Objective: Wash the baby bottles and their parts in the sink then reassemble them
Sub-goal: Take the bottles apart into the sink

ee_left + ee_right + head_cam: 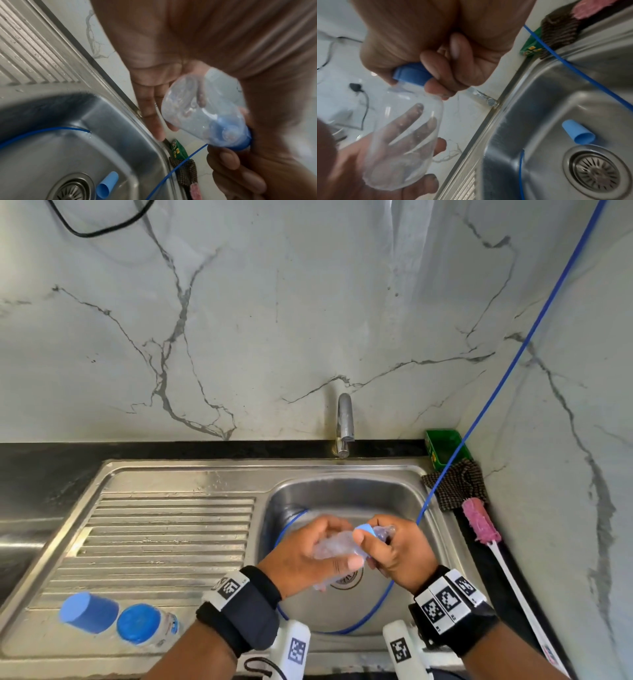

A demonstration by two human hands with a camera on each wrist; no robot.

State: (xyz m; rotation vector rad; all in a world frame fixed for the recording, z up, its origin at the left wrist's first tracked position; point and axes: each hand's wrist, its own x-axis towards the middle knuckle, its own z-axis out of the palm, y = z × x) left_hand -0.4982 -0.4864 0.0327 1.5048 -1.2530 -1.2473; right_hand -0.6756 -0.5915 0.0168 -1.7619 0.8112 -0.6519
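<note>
So the left hand point(305, 556) is cradling the clear bottle point(334, 546) over the sink point(342, 494), lower middle of the head view, fingers wrapped round the body, probably so drips land in the basin. The right hand point(399, 553) is curling tight round the blue collar point(364, 529) at the neck, which looks like twisting it, on or off I can't tell. A blue cap point(576, 133) is lying by the drain point(597, 174). Another bottle point(147, 625) and blue cap point(89, 611) are waiting at lower left on the draining board point(171, 529), likely next up.
</note>
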